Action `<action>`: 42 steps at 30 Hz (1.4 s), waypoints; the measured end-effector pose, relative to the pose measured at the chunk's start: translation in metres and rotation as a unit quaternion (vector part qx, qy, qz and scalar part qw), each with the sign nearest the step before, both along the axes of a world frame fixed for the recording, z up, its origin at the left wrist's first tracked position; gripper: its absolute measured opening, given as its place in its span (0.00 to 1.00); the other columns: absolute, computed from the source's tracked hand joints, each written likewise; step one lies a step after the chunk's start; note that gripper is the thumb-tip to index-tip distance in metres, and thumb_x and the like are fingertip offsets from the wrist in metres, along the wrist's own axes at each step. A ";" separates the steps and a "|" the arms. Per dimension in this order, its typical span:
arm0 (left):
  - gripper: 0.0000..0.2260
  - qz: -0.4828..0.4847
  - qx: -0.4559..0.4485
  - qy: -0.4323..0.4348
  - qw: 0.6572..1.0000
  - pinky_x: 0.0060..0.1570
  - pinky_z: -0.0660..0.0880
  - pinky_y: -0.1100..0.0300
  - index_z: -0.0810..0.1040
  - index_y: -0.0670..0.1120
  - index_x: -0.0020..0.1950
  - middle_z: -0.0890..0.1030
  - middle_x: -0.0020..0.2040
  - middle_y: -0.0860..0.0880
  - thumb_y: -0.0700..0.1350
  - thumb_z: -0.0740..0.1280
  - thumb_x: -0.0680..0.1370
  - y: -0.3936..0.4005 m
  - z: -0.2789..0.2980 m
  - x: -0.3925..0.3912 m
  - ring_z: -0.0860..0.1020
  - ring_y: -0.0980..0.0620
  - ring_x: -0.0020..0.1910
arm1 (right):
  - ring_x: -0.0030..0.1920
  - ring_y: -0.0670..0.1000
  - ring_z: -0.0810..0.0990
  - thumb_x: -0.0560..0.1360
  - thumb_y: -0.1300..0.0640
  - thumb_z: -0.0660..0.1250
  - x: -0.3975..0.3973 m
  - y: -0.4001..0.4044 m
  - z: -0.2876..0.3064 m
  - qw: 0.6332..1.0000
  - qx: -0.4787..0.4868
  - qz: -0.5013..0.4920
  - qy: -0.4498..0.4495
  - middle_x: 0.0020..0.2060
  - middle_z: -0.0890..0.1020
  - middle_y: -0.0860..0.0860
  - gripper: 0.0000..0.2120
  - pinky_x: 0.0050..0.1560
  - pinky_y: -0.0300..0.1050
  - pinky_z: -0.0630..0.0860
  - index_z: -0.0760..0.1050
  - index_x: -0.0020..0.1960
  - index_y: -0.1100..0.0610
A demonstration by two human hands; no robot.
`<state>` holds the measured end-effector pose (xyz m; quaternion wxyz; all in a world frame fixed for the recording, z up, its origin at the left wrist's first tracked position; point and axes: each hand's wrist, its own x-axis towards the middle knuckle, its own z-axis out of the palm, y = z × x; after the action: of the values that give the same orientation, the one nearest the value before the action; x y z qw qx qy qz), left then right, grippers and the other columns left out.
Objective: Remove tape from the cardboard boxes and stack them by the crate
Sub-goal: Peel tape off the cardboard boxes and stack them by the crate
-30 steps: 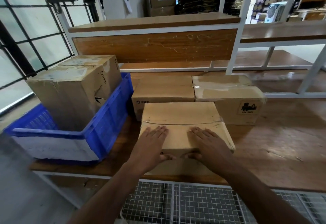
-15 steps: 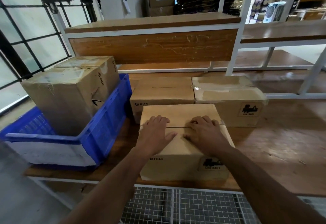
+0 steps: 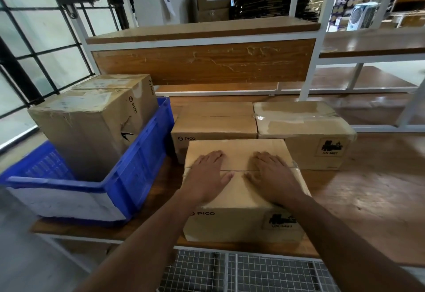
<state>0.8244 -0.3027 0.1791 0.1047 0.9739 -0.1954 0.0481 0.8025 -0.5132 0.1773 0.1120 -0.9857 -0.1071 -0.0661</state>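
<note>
Cardboard fills most of the wooden table (image 3: 368, 195): the nearest box (image 3: 239, 202) sits at the front edge, its top flaps closed along a middle seam. Both hands lie flat on that top, grasping nothing. The left hand (image 3: 208, 172) rests palm down over the seam with fingers straight and thumb spread toward the centre; the right hand (image 3: 272, 173) rests the same way just beside it, the two apart. Behind this box stand two more side by side, a plain box (image 3: 215, 121) on the left and a taped box (image 3: 301, 128) on the right with clear tape across its top. A blue crate (image 3: 138, 165) sits just left of them, holding two tall boxes (image 3: 92, 117).
</note>
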 end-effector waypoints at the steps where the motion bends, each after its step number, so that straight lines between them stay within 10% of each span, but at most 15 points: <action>1: 0.30 0.003 0.008 0.011 1.000 0.79 0.52 0.52 0.57 0.47 0.81 0.59 0.81 0.50 0.62 0.54 0.83 0.001 0.000 0.002 0.57 0.52 0.79 | 0.77 0.49 0.58 0.82 0.40 0.55 0.002 -0.001 0.002 1.000 -0.007 -0.005 0.003 0.77 0.63 0.49 0.28 0.77 0.49 0.52 0.61 0.77 0.53; 18: 0.39 0.086 0.002 0.024 0.996 0.80 0.46 0.51 0.51 0.45 0.83 0.52 0.83 0.49 0.69 0.53 0.80 0.020 -0.002 0.006 0.49 0.52 0.81 | 0.77 0.55 0.60 0.81 0.36 0.53 0.010 -0.017 0.001 0.992 -0.026 -0.120 0.007 0.76 0.63 0.57 0.35 0.76 0.51 0.55 0.62 0.76 0.62; 29: 0.31 0.008 0.103 0.027 0.994 0.79 0.44 0.42 0.47 0.46 0.83 0.47 0.83 0.49 0.59 0.49 0.83 -0.026 -0.006 0.019 0.45 0.53 0.82 | 0.78 0.50 0.56 0.83 0.45 0.52 0.026 0.023 -0.004 0.999 -0.033 0.010 0.006 0.78 0.59 0.53 0.28 0.78 0.50 0.50 0.56 0.79 0.58; 42: 0.32 0.063 0.011 0.034 0.997 0.80 0.41 0.49 0.51 0.45 0.83 0.51 0.83 0.50 0.60 0.52 0.83 0.006 0.004 0.026 0.48 0.54 0.81 | 0.79 0.53 0.51 0.82 0.38 0.50 0.035 -0.015 0.000 0.997 -0.023 -0.070 0.024 0.79 0.55 0.55 0.35 0.77 0.49 0.45 0.52 0.79 0.61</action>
<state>0.8508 -0.2970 0.1832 0.0970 0.9865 -0.1308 0.0189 0.8371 -0.5279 0.1772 0.0865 -0.9944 -0.0369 -0.0476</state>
